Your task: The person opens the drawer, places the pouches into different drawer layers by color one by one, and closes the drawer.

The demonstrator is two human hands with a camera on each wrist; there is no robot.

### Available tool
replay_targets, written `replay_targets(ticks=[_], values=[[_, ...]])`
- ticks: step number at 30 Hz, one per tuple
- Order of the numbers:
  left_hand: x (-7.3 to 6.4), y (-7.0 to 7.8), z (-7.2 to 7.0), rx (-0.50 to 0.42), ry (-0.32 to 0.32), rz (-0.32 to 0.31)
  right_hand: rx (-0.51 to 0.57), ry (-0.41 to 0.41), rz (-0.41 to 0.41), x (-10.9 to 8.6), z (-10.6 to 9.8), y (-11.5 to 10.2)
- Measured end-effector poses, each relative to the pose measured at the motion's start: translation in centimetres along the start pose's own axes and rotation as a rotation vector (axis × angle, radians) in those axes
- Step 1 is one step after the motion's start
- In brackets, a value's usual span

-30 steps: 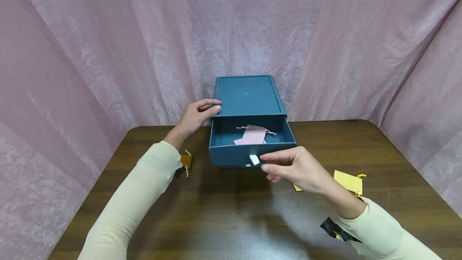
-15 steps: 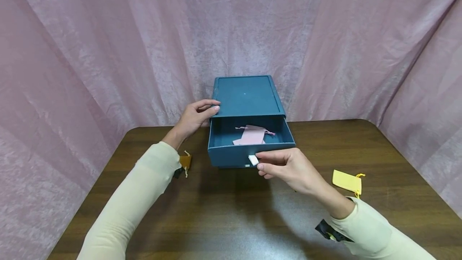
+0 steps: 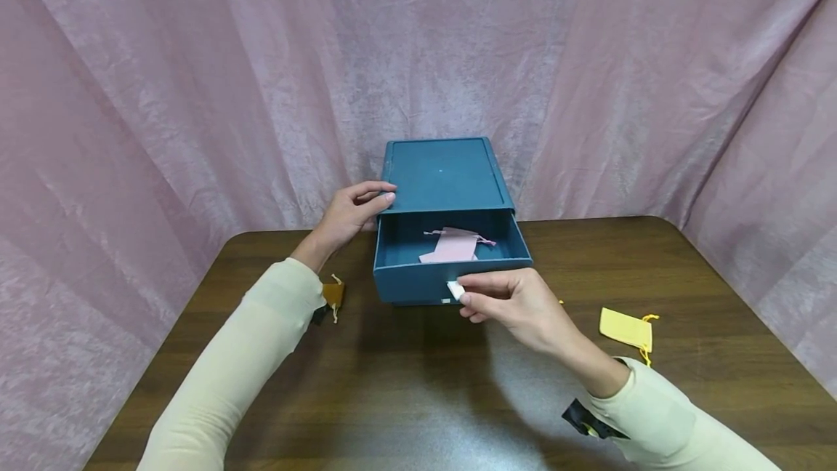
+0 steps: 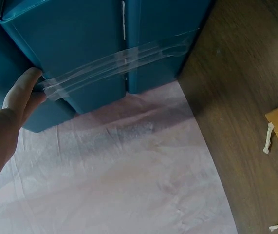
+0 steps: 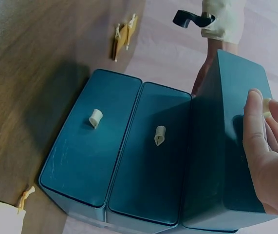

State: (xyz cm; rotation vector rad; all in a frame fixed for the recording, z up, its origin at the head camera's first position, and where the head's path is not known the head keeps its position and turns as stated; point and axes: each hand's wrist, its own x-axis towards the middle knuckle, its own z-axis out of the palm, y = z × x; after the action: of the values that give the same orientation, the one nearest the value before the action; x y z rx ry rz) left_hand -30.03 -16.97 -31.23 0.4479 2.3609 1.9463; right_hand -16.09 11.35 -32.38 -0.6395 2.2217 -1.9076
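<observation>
A blue drawer unit stands at the back of the table, its top drawer pulled out. Inside lies a pink drawstring pouch. My right hand pinches the white pull tab on the drawer front between thumb and fingers. In the right wrist view the same pull is partly hidden by the fingers. My left hand rests at the unit's upper left edge, fingertips on the top. The left wrist view shows that hand touching the side, near a clear tape strip.
Two lower drawers with pale pulls are closed. A yellow pouch lies on the table to the right. Brown pouches lie left of the unit. A pink curtain hangs close behind.
My right hand has moved left to the drawer's pull tab and taken hold of it. The drawer stands about as far out as before. My left hand has stayed on the unit.
</observation>
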Motion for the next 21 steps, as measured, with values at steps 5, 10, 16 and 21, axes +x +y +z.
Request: replay_targets(ticks=[5,10,16,21], values=[[0.02,0.02,-0.1,0.0,-0.005,0.003,-0.003,0.005,-0.001,0.03,0.06,-0.07],[0.01,0.03,-0.05,0.002,-0.001,0.008,-0.028,0.016,0.007,0.14,0.07,-0.17],[0.03,0.0,-0.04,-0.007,-0.004,0.01,-0.051,0.036,0.023,0.37,0.16,-0.25],[0.04,0.02,-0.07,-0.005,-0.004,0.005,-0.076,0.041,0.015,0.49,0.15,-0.22]])
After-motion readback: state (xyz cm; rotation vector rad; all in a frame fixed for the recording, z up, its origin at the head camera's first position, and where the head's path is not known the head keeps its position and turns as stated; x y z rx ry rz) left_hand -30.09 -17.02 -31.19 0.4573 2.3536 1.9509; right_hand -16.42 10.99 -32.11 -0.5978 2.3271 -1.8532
